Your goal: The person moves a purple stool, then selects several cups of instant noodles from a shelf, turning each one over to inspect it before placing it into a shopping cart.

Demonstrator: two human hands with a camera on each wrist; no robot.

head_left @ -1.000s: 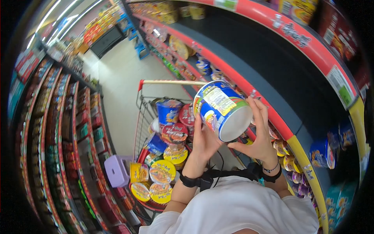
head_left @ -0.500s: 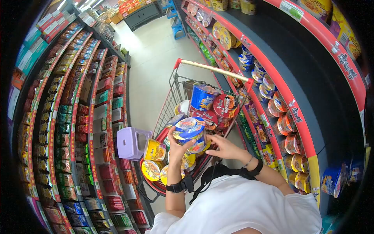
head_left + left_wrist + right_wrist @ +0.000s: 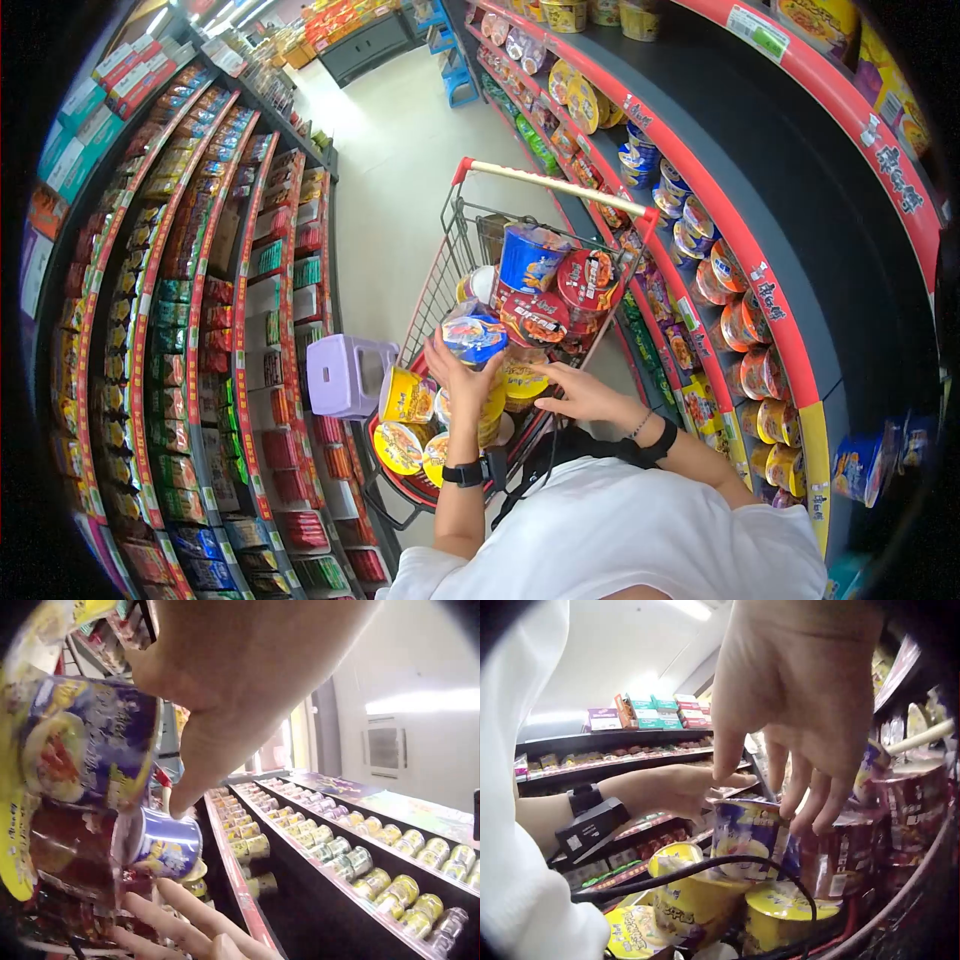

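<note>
Between shelves (image 3: pixel 200 300), cup (image 3: pixel 473 338) over cart (image 3: pixel 545 185)

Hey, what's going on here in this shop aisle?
A person stands in a supermarket aisle over a shopping cart piled with instant noodle cups. Their left hand grips a blue noodle cup just above the pile, next to some yellow cups. The right hand is open beside it, fingers straight, close to the cups. A purple stool sits against the cart's side.
</note>
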